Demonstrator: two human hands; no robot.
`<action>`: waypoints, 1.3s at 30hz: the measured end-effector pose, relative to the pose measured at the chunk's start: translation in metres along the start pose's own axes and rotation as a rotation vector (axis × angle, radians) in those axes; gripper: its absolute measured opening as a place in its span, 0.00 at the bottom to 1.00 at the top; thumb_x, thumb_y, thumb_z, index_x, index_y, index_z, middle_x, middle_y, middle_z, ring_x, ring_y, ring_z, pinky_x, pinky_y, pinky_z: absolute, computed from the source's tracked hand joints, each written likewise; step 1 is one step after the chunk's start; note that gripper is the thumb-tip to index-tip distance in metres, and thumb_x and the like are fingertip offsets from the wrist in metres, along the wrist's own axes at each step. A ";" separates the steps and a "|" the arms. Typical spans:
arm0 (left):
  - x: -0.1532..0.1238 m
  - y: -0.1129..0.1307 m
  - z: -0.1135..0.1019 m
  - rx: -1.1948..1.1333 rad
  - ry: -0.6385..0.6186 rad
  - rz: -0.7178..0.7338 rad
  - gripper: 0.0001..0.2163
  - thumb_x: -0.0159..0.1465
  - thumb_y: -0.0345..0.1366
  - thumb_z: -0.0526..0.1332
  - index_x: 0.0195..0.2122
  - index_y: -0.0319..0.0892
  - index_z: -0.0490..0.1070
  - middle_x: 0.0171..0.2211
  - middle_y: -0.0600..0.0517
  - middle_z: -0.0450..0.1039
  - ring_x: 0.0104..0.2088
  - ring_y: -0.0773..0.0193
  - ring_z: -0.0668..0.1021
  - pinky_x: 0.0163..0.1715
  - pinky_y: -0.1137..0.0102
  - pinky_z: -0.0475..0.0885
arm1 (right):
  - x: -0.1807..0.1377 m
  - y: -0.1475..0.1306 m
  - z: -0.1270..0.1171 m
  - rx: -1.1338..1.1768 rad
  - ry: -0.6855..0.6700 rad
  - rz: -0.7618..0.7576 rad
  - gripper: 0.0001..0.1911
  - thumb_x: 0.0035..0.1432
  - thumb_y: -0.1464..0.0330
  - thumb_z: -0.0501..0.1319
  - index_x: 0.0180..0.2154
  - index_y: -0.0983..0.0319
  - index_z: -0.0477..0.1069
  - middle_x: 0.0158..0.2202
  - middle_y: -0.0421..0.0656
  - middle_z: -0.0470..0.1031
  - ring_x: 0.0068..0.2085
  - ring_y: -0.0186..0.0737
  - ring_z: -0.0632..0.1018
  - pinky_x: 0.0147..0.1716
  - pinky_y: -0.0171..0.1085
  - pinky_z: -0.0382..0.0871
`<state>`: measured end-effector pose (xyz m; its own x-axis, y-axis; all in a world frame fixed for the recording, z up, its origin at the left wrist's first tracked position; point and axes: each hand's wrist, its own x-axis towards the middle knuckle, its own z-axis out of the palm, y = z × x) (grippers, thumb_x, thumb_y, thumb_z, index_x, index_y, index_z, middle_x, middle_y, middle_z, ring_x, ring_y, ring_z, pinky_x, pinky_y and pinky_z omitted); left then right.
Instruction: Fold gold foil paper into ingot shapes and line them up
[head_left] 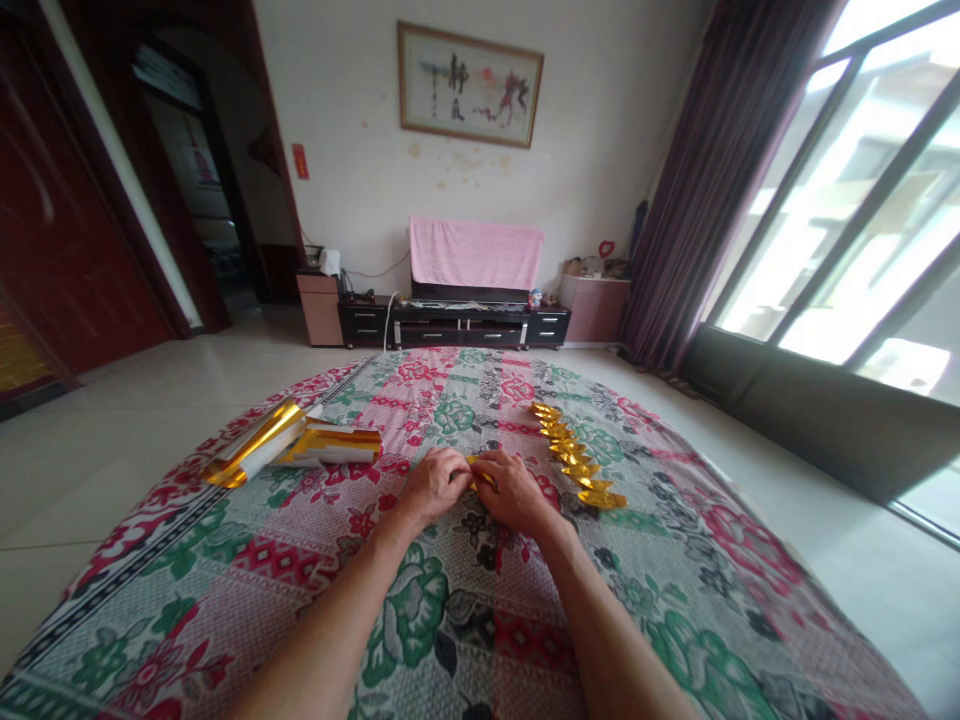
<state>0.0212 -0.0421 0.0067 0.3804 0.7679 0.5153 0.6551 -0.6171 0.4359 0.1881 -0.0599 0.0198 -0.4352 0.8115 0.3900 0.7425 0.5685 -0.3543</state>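
Observation:
My left hand (433,483) and my right hand (514,490) meet side by side on a floral cloth (450,600). Both are curled, pinching a small piece of gold foil paper (480,474) between them; most of it is hidden under the fingers. Just right of my right hand, a row of several folded gold paper ingots (574,455) runs away from me. To the left lies a stack of gold foil sheets (296,443), some curled at the edges.
The cloth covers a wide round surface with pale floor tiles around it. A low TV cabinet (465,325) with a pink cover stands at the far wall. Big windows and a dark curtain (705,200) are on the right, a dark doorway on the left.

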 end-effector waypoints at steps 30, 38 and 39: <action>0.000 0.009 0.003 0.115 -0.014 -0.040 0.04 0.57 0.32 0.57 0.29 0.42 0.72 0.31 0.50 0.71 0.36 0.62 0.71 0.39 0.67 0.65 | 0.003 0.004 0.000 0.055 -0.016 -0.040 0.12 0.51 0.75 0.55 0.38 0.60 0.71 0.42 0.45 0.71 0.44 0.40 0.69 0.45 0.41 0.59; 0.000 0.009 0.003 0.115 -0.009 -0.033 0.04 0.57 0.33 0.57 0.28 0.42 0.71 0.30 0.51 0.70 0.36 0.62 0.71 0.39 0.67 0.64 | 0.003 0.006 0.001 0.060 -0.003 -0.055 0.14 0.50 0.76 0.54 0.38 0.60 0.71 0.42 0.44 0.71 0.44 0.39 0.69 0.44 0.40 0.59; 0.000 0.009 0.002 0.115 -0.011 -0.035 0.04 0.57 0.33 0.57 0.28 0.42 0.71 0.30 0.51 0.70 0.36 0.62 0.70 0.39 0.67 0.64 | 0.003 0.006 0.001 0.061 -0.004 -0.056 0.13 0.50 0.76 0.54 0.38 0.60 0.71 0.42 0.44 0.71 0.44 0.39 0.69 0.44 0.40 0.59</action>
<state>0.0290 -0.0471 0.0091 0.3625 0.7910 0.4928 0.7388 -0.5663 0.3655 0.1908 -0.0541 0.0178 -0.4772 0.7785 0.4078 0.6842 0.6203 -0.3835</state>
